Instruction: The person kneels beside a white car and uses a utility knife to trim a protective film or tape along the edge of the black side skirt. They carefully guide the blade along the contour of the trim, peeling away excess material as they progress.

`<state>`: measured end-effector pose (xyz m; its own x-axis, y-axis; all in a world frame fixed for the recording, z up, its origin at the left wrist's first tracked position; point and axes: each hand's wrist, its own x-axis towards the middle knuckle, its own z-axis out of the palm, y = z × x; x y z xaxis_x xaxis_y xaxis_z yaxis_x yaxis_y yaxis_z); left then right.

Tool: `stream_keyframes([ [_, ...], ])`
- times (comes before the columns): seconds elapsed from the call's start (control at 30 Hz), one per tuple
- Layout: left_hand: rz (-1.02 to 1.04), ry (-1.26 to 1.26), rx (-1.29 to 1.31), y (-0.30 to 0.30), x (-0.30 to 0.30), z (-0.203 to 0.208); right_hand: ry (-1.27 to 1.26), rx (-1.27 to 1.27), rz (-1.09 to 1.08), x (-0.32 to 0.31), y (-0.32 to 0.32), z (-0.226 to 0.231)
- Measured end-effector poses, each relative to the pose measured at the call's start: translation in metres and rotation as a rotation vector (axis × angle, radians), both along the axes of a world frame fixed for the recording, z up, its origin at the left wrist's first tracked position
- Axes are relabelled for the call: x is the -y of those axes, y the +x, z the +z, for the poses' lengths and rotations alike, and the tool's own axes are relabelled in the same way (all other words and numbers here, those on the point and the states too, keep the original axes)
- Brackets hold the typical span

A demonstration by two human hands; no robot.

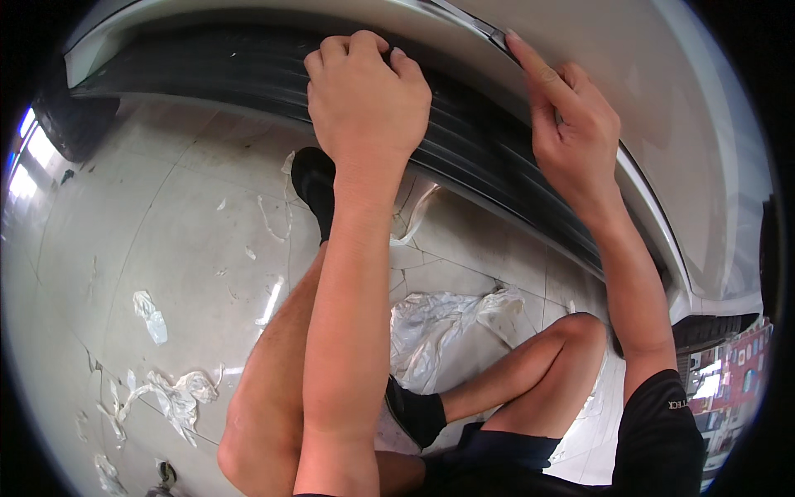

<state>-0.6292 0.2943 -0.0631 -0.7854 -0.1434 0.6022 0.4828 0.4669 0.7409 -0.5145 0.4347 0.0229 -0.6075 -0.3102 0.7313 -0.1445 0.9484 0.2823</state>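
My left hand (368, 103) is closed over the black ridged panel (224, 70) along the bottom of a light-coloured car body. Its fingers are bent with the tips turned under, so anything inside them is hidden. Farther right, my right hand (575, 124) lies against the pale painted car panel (662, 108). Its index finger is stretched out, the tip touching the end of a dark, shiny trim strip (497, 37) at the panel edge. The other fingers of that hand curl loosely, and nothing shows in them.
Crumpled whitish film (439, 331) lies on the tiled floor between my bent legs. More film scraps (178, 398) are scattered at the left. A dark tyre (74, 124) stands at the far left, another tyre (716, 331) at the right. My black shoe (313, 186) reaches close to the ridged panel.
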Motion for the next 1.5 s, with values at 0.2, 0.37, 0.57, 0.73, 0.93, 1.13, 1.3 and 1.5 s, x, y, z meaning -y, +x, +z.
stream_keyframes([
  [0.2, 0.014, -0.041, 0.01, -0.003, 0.0, 0.001, -0.039, 0.01, -0.012, 0.002, 0.001, 0.0],
  [0.37, -0.006, -0.06, 0.05, -0.004, 0.0, 0.005, -0.055, 0.019, -0.031, -0.003, 0.005, 0.0],
  [0.57, 0.004, -0.068, -0.018, -0.003, 0.001, 0.005, -0.048, 0.008, -0.032, -0.01, 0.015, 0.001],
  [0.73, -0.005, -0.118, 0.091, -0.003, 0.002, 0.008, -0.056, 0.008, -0.038, -0.019, 0.023, 0.002],
  [0.93, -0.004, -0.142, 0.067, 0.0, 0.001, 0.012, 0.0, -0.024, -0.091, -0.044, 0.037, 0.0],
  [1.13, 0.02, -0.201, 0.104, -0.003, 0.001, 0.011, 0.012, -0.041, -0.094, -0.062, 0.058, 0.001],
  [1.3, 0.035, -0.237, 0.11, -0.001, 0.0, 0.012, 0.028, -0.031, -0.142, -0.075, 0.072, 0.001],
  [1.5, 0.042, -0.281, 0.15, 0.0, 0.0, 0.016, 0.026, -0.039, -0.139, -0.084, 0.082, 0.0],
])
